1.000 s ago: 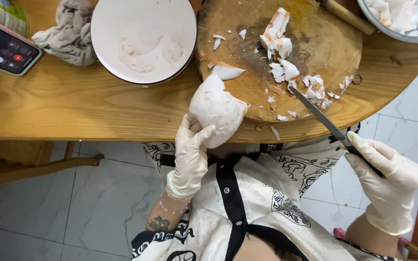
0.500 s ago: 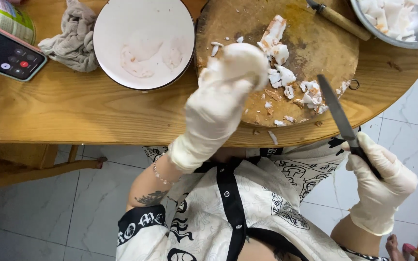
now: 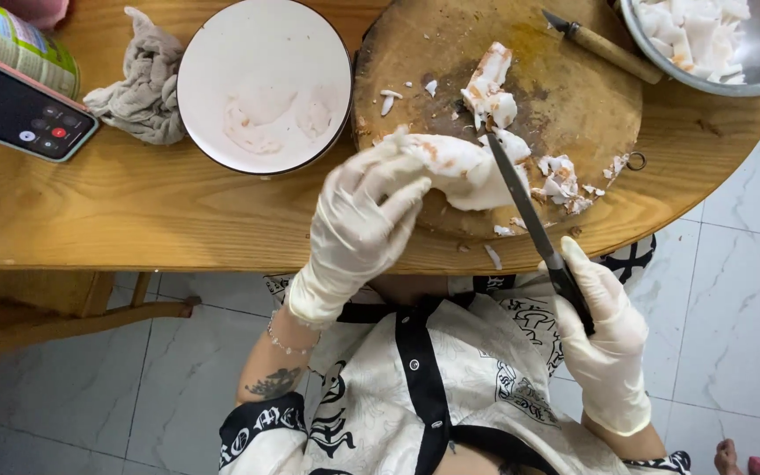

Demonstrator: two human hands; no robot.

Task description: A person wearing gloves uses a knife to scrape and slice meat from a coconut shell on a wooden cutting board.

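Resting now on board (image 3: pixel 573 97): chunk (image 3: pixel 464 171), L hand (image 3: pixel 358 229), knife (image 3: pixel 529 220) w/ R hand (image 3: pixel 604 339).

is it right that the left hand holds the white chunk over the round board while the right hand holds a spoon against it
Not quite. In the head view the right hand holds a long knife, not a spoon, its blade against the white chunk. The left hand does hold the chunk over the round board.
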